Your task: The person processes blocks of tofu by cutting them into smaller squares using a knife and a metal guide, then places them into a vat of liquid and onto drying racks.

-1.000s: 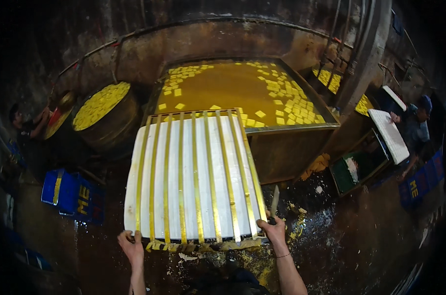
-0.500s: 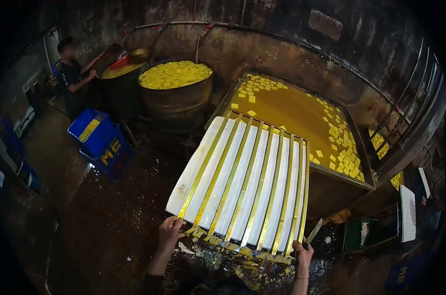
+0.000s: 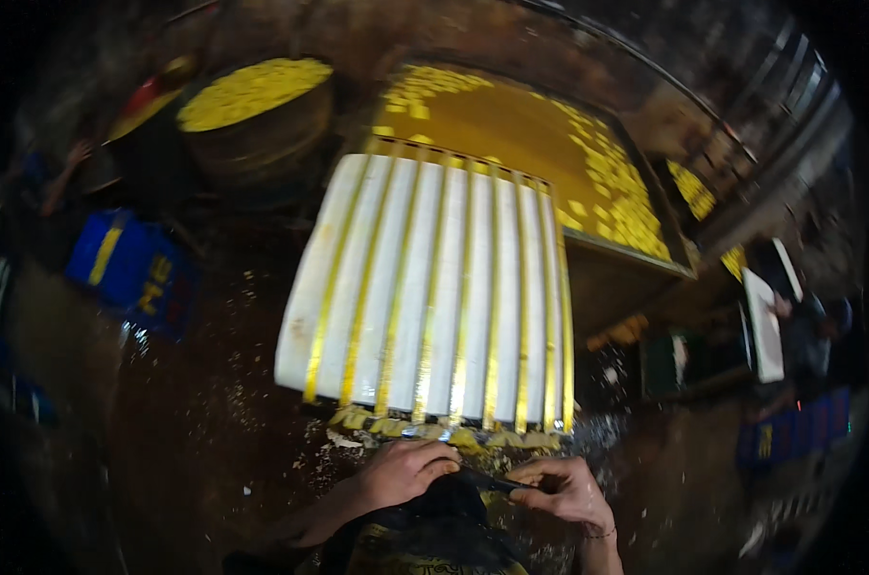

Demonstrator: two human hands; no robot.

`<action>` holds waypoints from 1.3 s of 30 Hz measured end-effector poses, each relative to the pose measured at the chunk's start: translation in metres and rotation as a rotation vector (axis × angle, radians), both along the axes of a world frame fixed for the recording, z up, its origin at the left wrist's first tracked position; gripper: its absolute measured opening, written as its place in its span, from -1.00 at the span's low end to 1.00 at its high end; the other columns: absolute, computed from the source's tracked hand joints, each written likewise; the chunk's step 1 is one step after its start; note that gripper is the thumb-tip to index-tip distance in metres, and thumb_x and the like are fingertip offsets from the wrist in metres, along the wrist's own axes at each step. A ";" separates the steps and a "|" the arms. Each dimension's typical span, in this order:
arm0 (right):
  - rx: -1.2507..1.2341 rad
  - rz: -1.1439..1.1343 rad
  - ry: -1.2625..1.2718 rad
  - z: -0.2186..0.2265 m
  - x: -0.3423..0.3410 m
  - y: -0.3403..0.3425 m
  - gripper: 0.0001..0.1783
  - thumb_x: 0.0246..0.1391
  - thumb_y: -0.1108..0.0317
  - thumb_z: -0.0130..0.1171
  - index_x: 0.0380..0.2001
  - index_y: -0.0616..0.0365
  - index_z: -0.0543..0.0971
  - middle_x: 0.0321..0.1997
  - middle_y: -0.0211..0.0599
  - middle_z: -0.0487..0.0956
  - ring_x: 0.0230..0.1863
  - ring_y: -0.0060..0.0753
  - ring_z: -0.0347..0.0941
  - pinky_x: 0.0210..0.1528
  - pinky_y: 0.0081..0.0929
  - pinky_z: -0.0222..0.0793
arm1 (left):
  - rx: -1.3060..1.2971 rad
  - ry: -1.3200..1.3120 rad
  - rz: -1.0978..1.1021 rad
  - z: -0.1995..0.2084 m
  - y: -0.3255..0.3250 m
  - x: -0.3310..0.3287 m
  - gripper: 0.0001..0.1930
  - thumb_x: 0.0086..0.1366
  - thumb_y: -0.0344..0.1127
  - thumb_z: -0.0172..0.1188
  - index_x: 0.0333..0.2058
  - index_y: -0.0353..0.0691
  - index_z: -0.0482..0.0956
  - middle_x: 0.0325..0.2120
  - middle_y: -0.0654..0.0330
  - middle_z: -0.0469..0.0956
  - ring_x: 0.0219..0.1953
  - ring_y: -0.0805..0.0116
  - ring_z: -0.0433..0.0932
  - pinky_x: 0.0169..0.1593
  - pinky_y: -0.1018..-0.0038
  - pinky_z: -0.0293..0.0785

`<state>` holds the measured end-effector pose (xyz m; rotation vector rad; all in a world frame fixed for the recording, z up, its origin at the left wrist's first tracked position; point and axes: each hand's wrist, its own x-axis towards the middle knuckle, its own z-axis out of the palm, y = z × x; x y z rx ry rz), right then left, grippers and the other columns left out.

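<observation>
Close to my waist, my left hand [image 3: 410, 471] and my right hand [image 3: 564, 491] face each other. Both have curled fingers on a dark narrow object [image 3: 487, 479] stretched between them; blur hides its exact kind. Just beyond them lies a large white slab [image 3: 329, 225], like tofu, under a slatted frame [image 3: 425, 355]. The frame's yellow-stained bars run away from me across the slab. Neither hand touches the frame. Yellow scraps [image 3: 463, 439] hang along the near edge beneath it. The knife seen earlier cannot be made out clearly.
A wide vat [image 3: 679, 264] of brownish liquid with floating yellow squares adjoins the slab's far side. Drums [image 3: 262, 163] with yellow pieces stand at the far left. Blue crates [image 3: 132, 268] sit left; more crates [image 3: 794, 431] are right. People [image 3: 818, 331] are at both sides.
Both hands have let go of the frame's near corners and come together near my waist around the dark object. The view has tilted and shifted; the frame remains on the slab.
</observation>
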<state>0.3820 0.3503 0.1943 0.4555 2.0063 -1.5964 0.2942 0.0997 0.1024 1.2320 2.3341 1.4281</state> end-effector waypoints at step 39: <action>0.595 0.169 0.381 -0.021 -0.103 0.084 -0.87 -0.08 0.45 0.26 -0.41 0.25 0.60 -0.49 -0.02 0.59 -0.54 -0.27 0.55 -0.40 -0.32 0.43 | -0.402 0.485 0.344 -0.054 0.072 -0.245 -0.14 0.03 0.26 0.32 0.19 -0.21 0.41 0.32 0.12 0.20 0.39 -0.02 0.05 0.41 -0.01 -0.05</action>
